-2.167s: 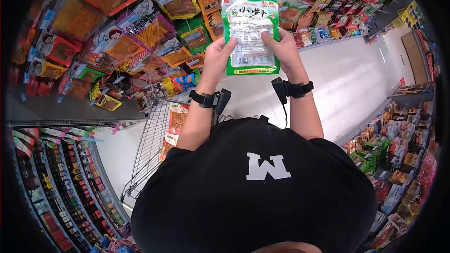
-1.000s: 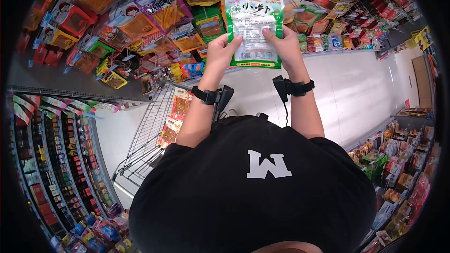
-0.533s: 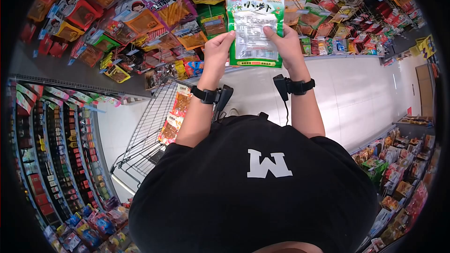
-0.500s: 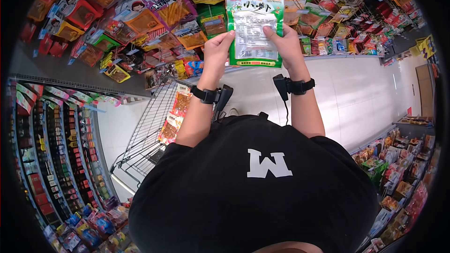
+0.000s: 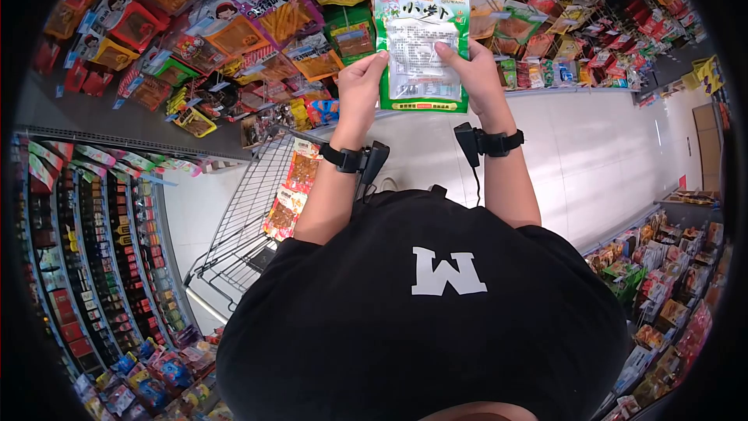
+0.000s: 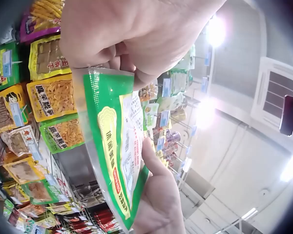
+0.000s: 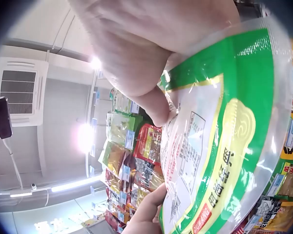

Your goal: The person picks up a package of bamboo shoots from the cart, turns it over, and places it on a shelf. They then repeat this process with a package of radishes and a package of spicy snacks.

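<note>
In the head view a green-edged plastic snack bag [image 5: 425, 37], printed with white text panels, is held up in front of the hanging goods. The left hand [image 5: 361, 95] pinches its left edge, thumb at the border. On the opposite edge the right hand [image 5: 483, 84] grips the bag, its thumb lying over the printed white panel. Seen from the left wrist, the bag [image 6: 105, 136] hangs from the curled left fingers, with the right hand [image 6: 161, 204] beyond it. The right wrist view shows the bag's lower border [image 7: 249, 87] close up; the fingers behind it are hidden.
A wire shopping cart [image 5: 248, 187] stands at the left, with two red-and-white snack packs [image 5: 286, 212] by its side near the left forearm. Racks of hanging snack bags [image 5: 284, 15] rise ahead. More stocked shelves [image 5: 117, 249] line the left, and packaged goods [image 5: 654, 281] the right. Pale floor tiles [image 5: 576, 148] run between.
The left thumb has slid from the bag's front to its left edge. The bag stays held up in both hands. The head view has shifted, showing more of the cart.
</note>
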The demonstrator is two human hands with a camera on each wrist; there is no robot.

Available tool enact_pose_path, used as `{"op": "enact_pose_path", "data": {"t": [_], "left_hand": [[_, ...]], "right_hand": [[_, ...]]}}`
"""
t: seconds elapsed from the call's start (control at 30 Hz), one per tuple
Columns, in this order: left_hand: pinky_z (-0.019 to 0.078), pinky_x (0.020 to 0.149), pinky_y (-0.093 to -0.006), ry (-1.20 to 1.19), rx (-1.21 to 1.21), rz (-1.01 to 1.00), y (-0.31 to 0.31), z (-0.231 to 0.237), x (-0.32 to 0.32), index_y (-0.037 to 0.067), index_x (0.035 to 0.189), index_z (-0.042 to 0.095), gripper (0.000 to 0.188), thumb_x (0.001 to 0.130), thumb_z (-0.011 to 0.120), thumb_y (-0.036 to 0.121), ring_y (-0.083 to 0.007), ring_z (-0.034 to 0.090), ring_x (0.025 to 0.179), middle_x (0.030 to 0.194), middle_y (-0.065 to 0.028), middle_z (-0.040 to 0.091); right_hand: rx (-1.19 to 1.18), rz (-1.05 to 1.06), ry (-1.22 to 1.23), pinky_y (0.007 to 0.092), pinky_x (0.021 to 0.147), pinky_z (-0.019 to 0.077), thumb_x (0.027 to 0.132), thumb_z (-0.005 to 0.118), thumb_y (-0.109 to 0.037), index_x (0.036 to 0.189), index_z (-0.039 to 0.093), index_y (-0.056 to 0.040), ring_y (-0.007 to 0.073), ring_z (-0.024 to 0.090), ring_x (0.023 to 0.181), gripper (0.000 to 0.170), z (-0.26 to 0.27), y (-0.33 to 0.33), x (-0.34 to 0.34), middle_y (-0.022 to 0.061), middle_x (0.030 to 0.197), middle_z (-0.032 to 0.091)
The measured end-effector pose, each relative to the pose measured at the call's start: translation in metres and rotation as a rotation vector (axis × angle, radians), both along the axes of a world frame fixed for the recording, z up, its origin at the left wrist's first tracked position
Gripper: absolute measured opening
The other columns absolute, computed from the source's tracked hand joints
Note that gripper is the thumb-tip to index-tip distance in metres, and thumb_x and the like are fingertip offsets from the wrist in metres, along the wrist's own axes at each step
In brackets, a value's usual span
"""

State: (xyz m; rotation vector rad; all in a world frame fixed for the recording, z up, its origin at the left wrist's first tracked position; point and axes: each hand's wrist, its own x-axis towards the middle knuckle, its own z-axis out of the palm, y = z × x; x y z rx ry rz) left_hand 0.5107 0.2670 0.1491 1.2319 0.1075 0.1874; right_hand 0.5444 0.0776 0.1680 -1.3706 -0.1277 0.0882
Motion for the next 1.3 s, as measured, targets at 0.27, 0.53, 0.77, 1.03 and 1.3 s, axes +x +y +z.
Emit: {"op": "enact_pose_path", "data": {"t": [0.27, 0.53, 0.77, 1.03, 1.3], "left_hand": [[0.0388, 0.062, -0.0168, -0.072, -0.081, -0.017, -0.009, 0.013, -0.002, -0.004, 0.097, 0.066, 0.024, 0.094, 0.059, 0.019, -0.0004, 0.049, 0.068, 0.083, 0.0039, 0.063], [0.0391, 0.061, -0.0163, -0.112, 0.110, 0.008, -0.005, 0.005, 0.001, -0.003, 0.100, 0.065, 0.024, 0.095, 0.059, 0.019, -0.0002, 0.050, 0.069, 0.080, 0.0053, 0.061], [0.0372, 0.060, -0.0166, -0.169, 0.191, 0.078, -0.006, 0.001, 0.002, -0.003, 0.097, 0.066, 0.022, 0.094, 0.060, 0.018, 0.0005, 0.047, 0.068, 0.077, 0.0063, 0.059], [0.0365, 0.059, -0.0168, -0.160, 0.092, 0.004, -0.008, 0.010, -0.004, -0.001, 0.093, 0.064, 0.021, 0.096, 0.057, 0.018, 0.0008, 0.047, 0.067, 0.076, 0.0064, 0.058], [0.0341, 0.055, -0.0163, -0.123, 0.102, -0.011, -0.005, 0.008, -0.004, 0.000, 0.087, 0.063, 0.017, 0.094, 0.059, 0.015, 0.0015, 0.046, 0.063, 0.072, 0.0071, 0.057]], "right_hand": [[0.005, 0.016, -0.014, 0.0269, 0.077, 0.0495, 0.084, 0.073, -0.022, 0.107, 0.062, 0.0029, 0.0104, 0.061, 0.085, 0.036, 0.005, -0.004, -0.004, 0.0077, 0.099, 0.067], [0.012, 0.020, -0.019, 0.0269, 0.077, 0.0499, 0.084, 0.073, -0.020, 0.108, 0.062, 0.0035, 0.0110, 0.061, 0.086, 0.035, 0.006, -0.007, -0.004, 0.0084, 0.099, 0.067], [0.007, 0.024, -0.054, 0.0266, 0.077, 0.0496, 0.084, 0.073, -0.020, 0.107, 0.063, 0.0038, 0.0109, 0.061, 0.086, 0.034, 0.006, -0.008, -0.002, 0.0082, 0.098, 0.067], [0.020, 0.042, -0.071, 0.0265, 0.078, 0.0495, 0.084, 0.073, -0.020, 0.109, 0.062, 0.0041, 0.0111, 0.061, 0.087, 0.036, 0.007, -0.009, -0.003, 0.0083, 0.100, 0.067], [0.009, 0.047, -0.057, 0.0261, 0.077, 0.0493, 0.084, 0.073, -0.020, 0.108, 0.062, 0.0036, 0.0107, 0.061, 0.087, 0.036, 0.004, -0.008, -0.002, 0.0080, 0.099, 0.067]]}}
